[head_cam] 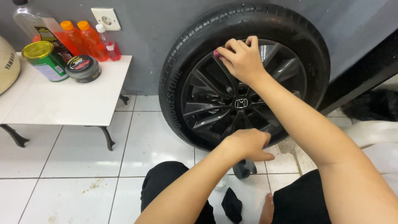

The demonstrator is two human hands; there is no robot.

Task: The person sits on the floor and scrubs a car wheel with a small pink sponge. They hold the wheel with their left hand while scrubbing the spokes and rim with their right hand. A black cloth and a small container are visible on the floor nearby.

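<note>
The right hand [241, 59] is pinching a small pink pad [216, 53] against a glossy dark alloy spoke, fingertips pressing it flat. The left hand [247, 144], fingers loosely curled and gripping nothing, is steadying the black rubber car tyre [182, 62], which is leaning upright against a grey wall. A white low table [70, 101] is holding polish tins and orange bottles within reach.

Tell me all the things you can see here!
wheel: 1, black tyre, dark rim, leaning on grey wall
table: 1, white, left
bottles: 3 orange or red plus 1 clear, back of table
can: 1, green, gold lid, on table
tin: 1, black, flat, on table
socket: 1, white, on wall
cloth: 1, black, on floor
right hand: presses small pink thing on rim
left hand: at wheel's bottom
</note>
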